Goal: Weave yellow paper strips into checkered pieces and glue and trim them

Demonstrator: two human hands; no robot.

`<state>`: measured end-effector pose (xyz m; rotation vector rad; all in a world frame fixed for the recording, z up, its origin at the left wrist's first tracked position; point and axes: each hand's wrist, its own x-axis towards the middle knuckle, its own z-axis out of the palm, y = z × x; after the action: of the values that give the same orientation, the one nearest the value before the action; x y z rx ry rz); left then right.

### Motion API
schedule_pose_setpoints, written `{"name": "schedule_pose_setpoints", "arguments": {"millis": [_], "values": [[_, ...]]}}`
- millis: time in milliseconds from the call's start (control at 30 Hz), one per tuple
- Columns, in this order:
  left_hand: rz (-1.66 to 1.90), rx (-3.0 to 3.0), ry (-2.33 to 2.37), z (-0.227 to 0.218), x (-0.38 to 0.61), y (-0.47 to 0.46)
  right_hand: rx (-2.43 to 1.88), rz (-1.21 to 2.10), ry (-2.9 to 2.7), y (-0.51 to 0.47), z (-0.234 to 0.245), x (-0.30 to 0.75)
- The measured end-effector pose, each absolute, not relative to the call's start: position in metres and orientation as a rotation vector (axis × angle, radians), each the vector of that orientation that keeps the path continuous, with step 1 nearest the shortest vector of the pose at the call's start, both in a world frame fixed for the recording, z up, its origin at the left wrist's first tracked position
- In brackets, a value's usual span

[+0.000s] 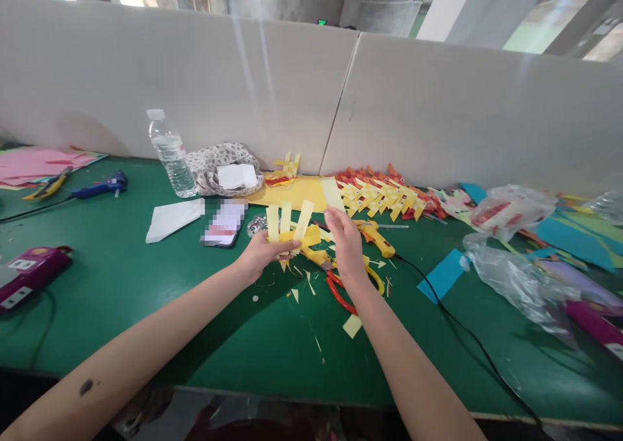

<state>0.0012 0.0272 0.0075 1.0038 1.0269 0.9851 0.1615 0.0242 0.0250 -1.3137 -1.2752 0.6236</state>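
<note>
Green desk (pixel 146 324) before grey partition (pixel 195 84), left hand (pixel 257 256), fingers gripping yellow paper strips (pixel 304 219), right hand (pixel 346 243), fingers seemingly pinching one pale strip (pixel 331 192), yellow glue gun (pixel 380 242) alongside

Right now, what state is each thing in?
Left hand, closed on pale yellow paper strips
Right hand, fingers bent, grip unclear
Water bottle, capped
Smartphone, face up
Yellow glue gun, lying, cable attached
Blue glue gun, lying, cable attached
Nearer plastic bag, crumpled
</note>
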Motion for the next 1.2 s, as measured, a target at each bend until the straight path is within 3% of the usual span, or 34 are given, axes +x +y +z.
{"name": "schedule_pose_setpoints", "arguments": {"millis": [100,467,1200], "values": [[0.971,1.088,1.002,0.005,0.005,0.031,-1.268,0.744,-1.363,0.022,0.030,0.165],[0.925,1.172,0.853,-0.003,-0.009,0.031,-1.334,0.615,-1.525,0.025,0.018,0.162],[1.131,1.006,0.998,-0.004,-0.015,0.037,-1.208,1.007,-1.451,0.028,0.012,0.161]]}}
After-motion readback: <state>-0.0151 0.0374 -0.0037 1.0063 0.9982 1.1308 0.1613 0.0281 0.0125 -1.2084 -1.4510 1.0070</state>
